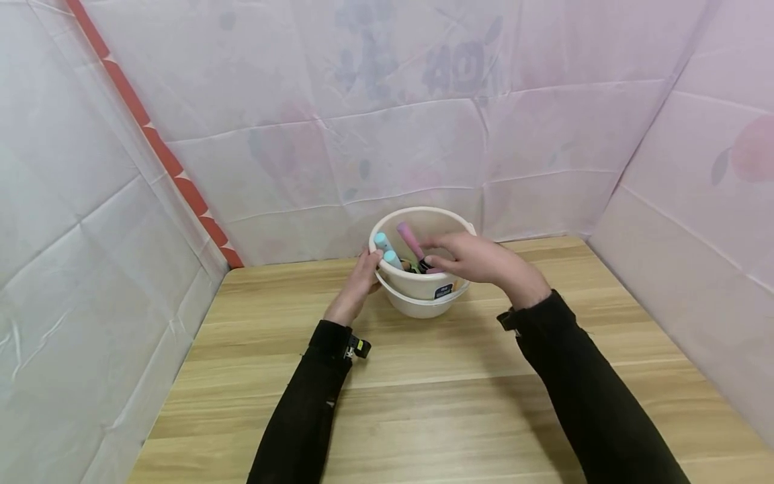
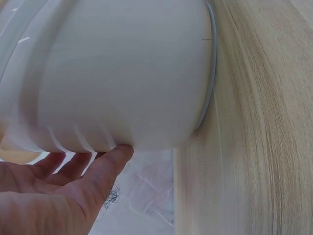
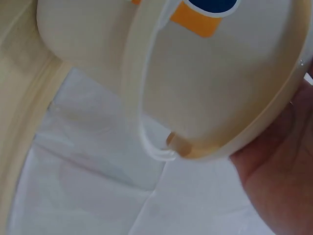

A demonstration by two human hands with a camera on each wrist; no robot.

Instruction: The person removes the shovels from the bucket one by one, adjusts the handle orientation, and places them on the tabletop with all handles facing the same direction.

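Observation:
A white plastic bowl (image 1: 417,288) stands at the back middle of the wooden table (image 1: 423,390), nested in a second white bowl (image 1: 423,308). It holds several markers: two light blue caps (image 1: 387,250) and a pink one (image 1: 409,238) stick up. My left hand (image 1: 365,270) rests against the bowl's left wall with straight fingers; in the left wrist view the thumb (image 2: 110,164) touches the bowl wall (image 2: 122,73). My right hand (image 1: 444,257) reaches over the rim, its fingers curled round a dark-tipped marker (image 1: 425,266). The right wrist view shows the palm (image 3: 283,171) beside the rim (image 3: 205,98).
Pale pink sheets (image 1: 423,134) wall in the table on the left, back and right. An orange strip (image 1: 163,154) runs down the left corner. An orange and blue label (image 1: 444,291) sits on the bowl's front. Bare wood lies in front of the bowl.

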